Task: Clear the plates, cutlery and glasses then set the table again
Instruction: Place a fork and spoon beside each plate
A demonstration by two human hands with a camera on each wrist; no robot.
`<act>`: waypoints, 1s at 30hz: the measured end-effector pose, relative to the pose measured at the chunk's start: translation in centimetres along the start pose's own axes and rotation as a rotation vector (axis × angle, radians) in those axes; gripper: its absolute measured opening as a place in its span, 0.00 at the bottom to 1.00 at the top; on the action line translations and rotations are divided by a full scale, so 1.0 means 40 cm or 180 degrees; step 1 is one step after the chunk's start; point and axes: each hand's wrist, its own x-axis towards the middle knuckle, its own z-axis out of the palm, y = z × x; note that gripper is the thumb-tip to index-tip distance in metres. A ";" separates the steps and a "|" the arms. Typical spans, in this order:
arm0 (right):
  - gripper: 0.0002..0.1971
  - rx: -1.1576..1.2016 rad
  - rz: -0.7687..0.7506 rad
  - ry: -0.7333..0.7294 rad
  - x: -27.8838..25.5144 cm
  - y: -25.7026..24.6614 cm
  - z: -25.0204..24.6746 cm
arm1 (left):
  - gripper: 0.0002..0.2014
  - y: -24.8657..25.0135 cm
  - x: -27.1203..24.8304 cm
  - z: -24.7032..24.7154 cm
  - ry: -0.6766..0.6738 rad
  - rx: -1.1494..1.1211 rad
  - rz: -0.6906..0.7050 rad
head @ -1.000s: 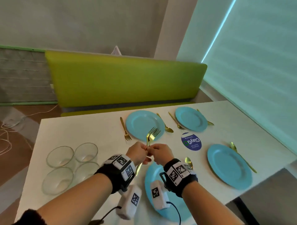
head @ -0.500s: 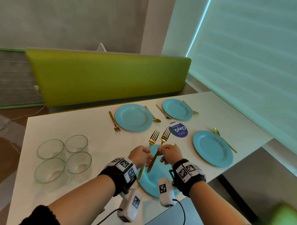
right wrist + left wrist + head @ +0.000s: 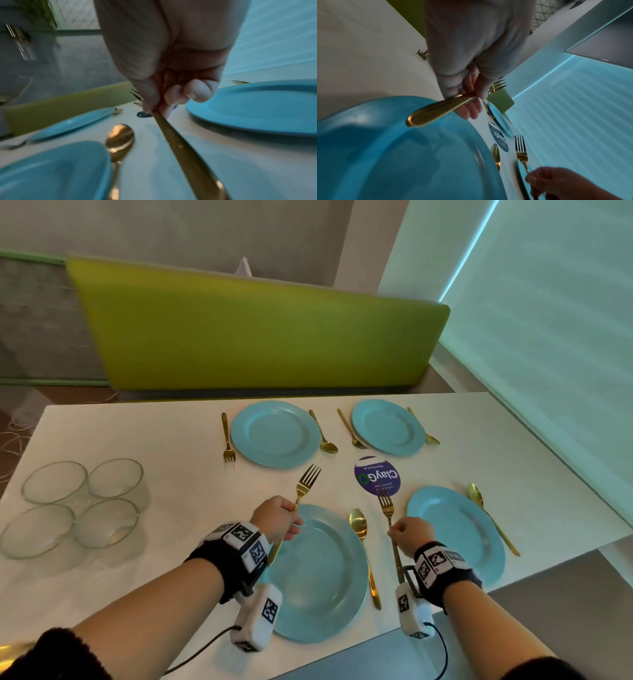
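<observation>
My left hand (image 3: 279, 517) pinches a gold fork (image 3: 305, 486) by its handle, tines pointing away, over the left rim of the near blue plate (image 3: 318, 577). In the left wrist view that fork's handle (image 3: 436, 111) sticks out toward the camera. My right hand (image 3: 409, 534) pinches a second gold fork (image 3: 386, 506) between the near plate and the right blue plate (image 3: 455, 534); its handle (image 3: 185, 148) runs low over the table. A gold spoon (image 3: 363, 546) lies to the right of the near plate.
Two more blue plates (image 3: 275, 433) (image 3: 385, 426) with gold forks and spoons beside them sit at the far side of the white table (image 3: 154, 440). Several glass bowls (image 3: 82, 505) cluster at the left. A round purple sticker (image 3: 376, 479) marks the middle. A green bench (image 3: 257, 337) stands behind.
The two forks were held together in front of me; my hands have drawn apart, the left one carrying its fork to the left and the right one to the right and lower.
</observation>
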 end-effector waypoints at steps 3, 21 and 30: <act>0.12 -0.0231 0.0036 -0.0122 0.025 0.046 0.015 | 0.04 0.004 0.016 0.016 0.0148 0.0035 0.0035; 0.14 -0.0785 0.0328 0.0044 0.051 0.078 0.064 | 0.04 0.008 0.010 0.081 0.0306 0.0041 0.0143; 0.14 -0.0717 0.0438 0.0209 0.059 0.096 0.066 | 0.01 0.006 -0.004 0.075 0.0365 0.0030 0.0156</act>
